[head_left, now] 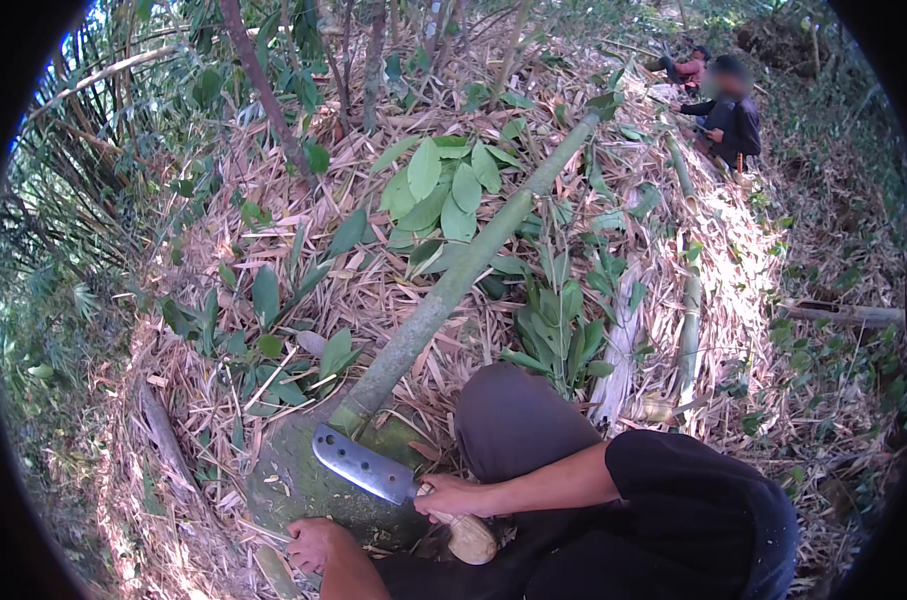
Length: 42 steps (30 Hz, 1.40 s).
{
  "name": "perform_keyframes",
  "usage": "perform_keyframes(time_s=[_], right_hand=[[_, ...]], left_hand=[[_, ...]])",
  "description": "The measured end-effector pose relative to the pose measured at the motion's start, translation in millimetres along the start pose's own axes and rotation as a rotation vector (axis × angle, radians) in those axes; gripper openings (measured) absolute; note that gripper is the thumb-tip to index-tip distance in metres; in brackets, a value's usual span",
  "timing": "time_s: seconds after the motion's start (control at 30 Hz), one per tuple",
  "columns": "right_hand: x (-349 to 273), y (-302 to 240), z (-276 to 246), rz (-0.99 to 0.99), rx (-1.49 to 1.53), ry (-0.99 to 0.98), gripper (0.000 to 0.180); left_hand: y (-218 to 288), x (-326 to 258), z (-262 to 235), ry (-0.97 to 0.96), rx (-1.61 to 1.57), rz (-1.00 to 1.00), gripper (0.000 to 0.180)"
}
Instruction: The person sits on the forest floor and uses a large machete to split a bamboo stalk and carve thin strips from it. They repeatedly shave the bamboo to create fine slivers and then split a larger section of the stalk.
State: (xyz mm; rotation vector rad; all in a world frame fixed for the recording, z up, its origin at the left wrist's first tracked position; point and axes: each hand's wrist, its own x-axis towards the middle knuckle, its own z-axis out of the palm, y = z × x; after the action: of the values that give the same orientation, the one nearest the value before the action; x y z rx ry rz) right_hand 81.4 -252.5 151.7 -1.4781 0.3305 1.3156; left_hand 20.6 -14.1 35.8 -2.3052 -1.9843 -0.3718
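My right hand (452, 497) is closed around the wooden handle (472, 540) of a cleaver. Its broad steel blade (369, 468), pierced by several holes, points left across a mossy rock (284, 470). Just beyond the blade tip, the near end of a long green bamboo pole (454, 275) rests on the rock. From there the pole slants away to the far right. At the rock's near left edge my left hand (322, 545) has its fingers curled in; what they grip, if anything, is hidden. A short bamboo piece (274, 572) lies beside that hand.
Dry bamboo leaves (394, 320) cover the sloping ground. Broad green leaves (444, 185) are heaped left of the pole, and a leafy bunch (559, 330) is right of it. Another bamboo pole (690, 310) lies farther right. Two people (729, 120) sit at the far right.
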Motion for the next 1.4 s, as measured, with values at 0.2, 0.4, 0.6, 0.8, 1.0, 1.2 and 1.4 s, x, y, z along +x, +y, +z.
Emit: perform_keyframes(time_s=[0.2,0.4,0.6,0.8,1.0,1.2,1.4], right_hand=[[-10,-9,1,0.021,-0.031,0.029,0.032],[-8,-7,1,0.019,-0.030,0.019,0.033],[-6,-3,-1,-0.010,-0.021,0.003,0.035],[-2,3,-2,-0.035,-0.028,0.007,0.041],[-13,-11,0,0.021,-0.064,0.013,0.044],[-12,-7,0,0.013,0.021,-0.009,0.085],[-2,4,0,0.002,0.028,0.011,0.044]], left_hand=[[2,-4,-8,-0.001,-0.015,-0.009,0.030],[-3,2,7,-0.006,-0.026,-0.013,0.030],[-4,3,10,-0.009,-0.035,-0.015,0.030],[-9,6,23,-0.014,-0.040,-0.019,0.030],[-10,4,24,-0.019,-0.040,-0.025,0.029],[-12,1,15,-0.018,-0.023,-0.050,0.029],[-11,2,13,-0.018,-0.011,-0.077,0.029]])
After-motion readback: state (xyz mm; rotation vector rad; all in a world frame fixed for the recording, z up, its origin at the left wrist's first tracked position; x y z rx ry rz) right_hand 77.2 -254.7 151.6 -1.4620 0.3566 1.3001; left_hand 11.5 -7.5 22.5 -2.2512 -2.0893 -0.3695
